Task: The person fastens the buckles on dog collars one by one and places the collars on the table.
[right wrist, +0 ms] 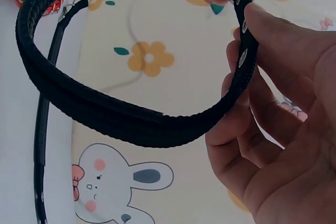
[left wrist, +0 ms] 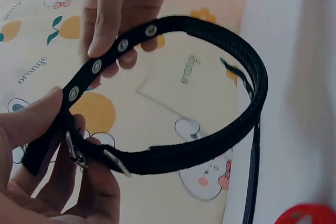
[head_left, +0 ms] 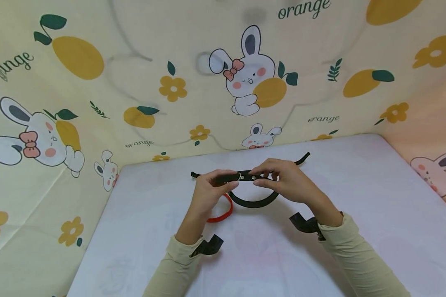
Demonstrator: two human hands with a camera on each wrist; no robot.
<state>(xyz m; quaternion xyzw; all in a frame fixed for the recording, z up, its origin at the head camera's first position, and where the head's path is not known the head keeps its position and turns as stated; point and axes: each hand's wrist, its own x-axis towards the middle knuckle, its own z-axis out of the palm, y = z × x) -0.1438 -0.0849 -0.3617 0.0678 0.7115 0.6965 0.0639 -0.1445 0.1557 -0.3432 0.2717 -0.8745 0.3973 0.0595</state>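
Note:
Both hands hold a black collar (head_left: 254,203) with metal eyelets and a buckle (left wrist: 76,153), raised in a loop over the table. My left hand (head_left: 212,187) pinches the buckle end, its thumb pressed on the overlapping strap. In the left wrist view the strap's tip sticks out past that thumb. My right hand (head_left: 288,179) pinches the eyelet part between thumb and fingers, close beside the left hand. From the right wrist, the collar's padded band (right wrist: 121,116) curves below and away from the fingers.
A red collar (head_left: 230,210) lies on the white table (head_left: 245,255), partly behind the left hand. Another thin black strap (head_left: 303,158) lies behind the hands, its ends showing on either side. A printed cloth wall (head_left: 193,37) rises behind the table.

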